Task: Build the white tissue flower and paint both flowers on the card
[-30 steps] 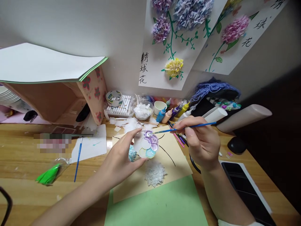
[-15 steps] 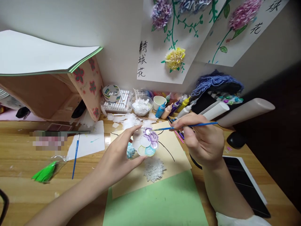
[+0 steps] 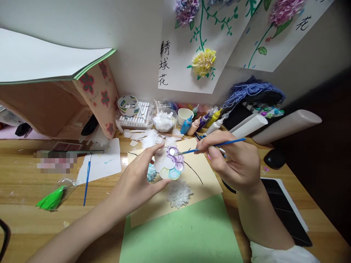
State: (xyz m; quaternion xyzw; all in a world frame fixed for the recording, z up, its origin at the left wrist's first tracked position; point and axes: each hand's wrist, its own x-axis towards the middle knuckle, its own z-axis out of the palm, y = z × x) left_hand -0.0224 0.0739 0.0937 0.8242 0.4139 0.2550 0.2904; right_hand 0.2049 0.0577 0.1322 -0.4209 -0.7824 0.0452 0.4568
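Note:
My left hand (image 3: 139, 171) grips a small white paint palette (image 3: 168, 163) by its edge, thumb below and fingers above. Purple, blue and yellowish paint stains its round wells. A blue paintbrush (image 3: 216, 145) is pinched in my right hand (image 3: 233, 159), its tip at the palette's purple wells. Under the palette lies a cream sheet (image 3: 153, 215) with black curved lines drawn on it. On that sheet sit a white paper flower (image 3: 179, 194) and a blue one (image 3: 151, 172), the latter partly hidden by my left hand. A green sheet (image 3: 181, 237) is beneath.
Paint bottles (image 3: 194, 126), a paper cup (image 3: 184, 117), a bowl of paper scraps (image 3: 163, 120) and a marker box (image 3: 137, 117) line the wall. To the left lie another brush (image 3: 87, 179) and a green bundle (image 3: 52, 198). A black mouse (image 3: 274, 159) is at right.
The brush tip has shifted slightly down and right across the palette's purple wells. My left hand still holds the palette in nearly the same place. The camera view has tilted a little.

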